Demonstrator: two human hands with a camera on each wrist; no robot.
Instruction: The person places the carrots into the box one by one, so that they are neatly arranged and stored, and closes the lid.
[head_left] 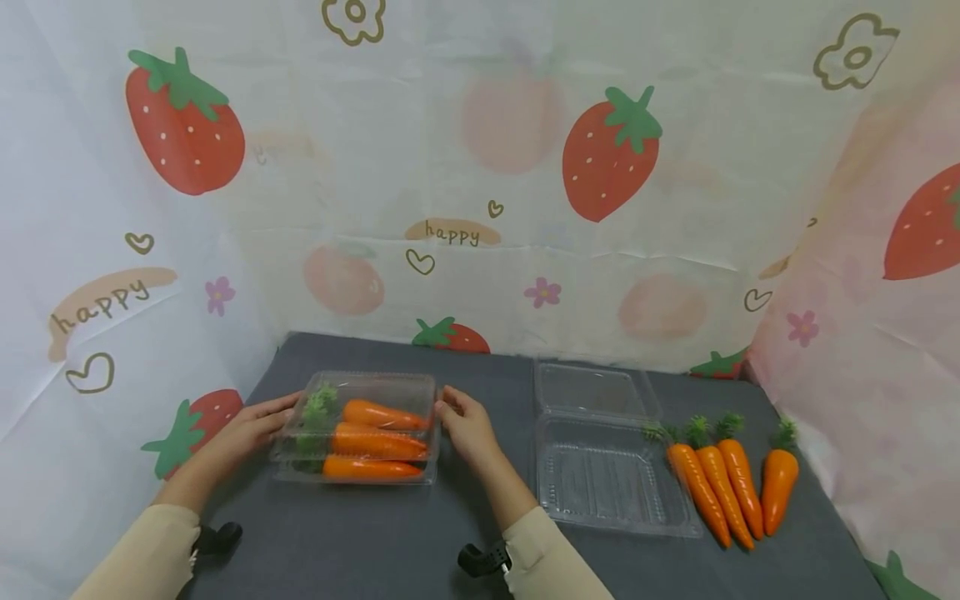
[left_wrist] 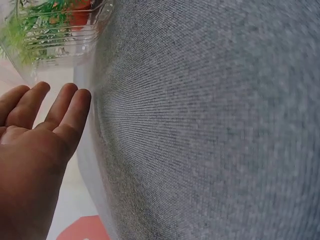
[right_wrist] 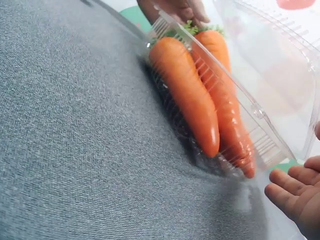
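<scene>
A clear plastic clamshell box (head_left: 360,480) sits on the left part of the table, with its lid (head_left: 375,383) over three orange carrots (head_left: 378,442). Their green tops point left. At the box's left side is my left hand (head_left: 251,429); the left wrist view shows its fingers (left_wrist: 75,107) loosely extended beside the box wall. My right hand (head_left: 467,427) is at the right end, fingertips right at the lid's edge. In the right wrist view the lid slants up from the base, and the right fingers (right_wrist: 285,195) are relaxed.
Another clear clamshell box (head_left: 600,492) lies open to the right, its lid (head_left: 592,387) folded back. Several loose carrots (head_left: 720,492) lie beside it, some tops overlapping its rim. Printed fabric (head_left: 487,275) hangs around the grey table (head_left: 337,542).
</scene>
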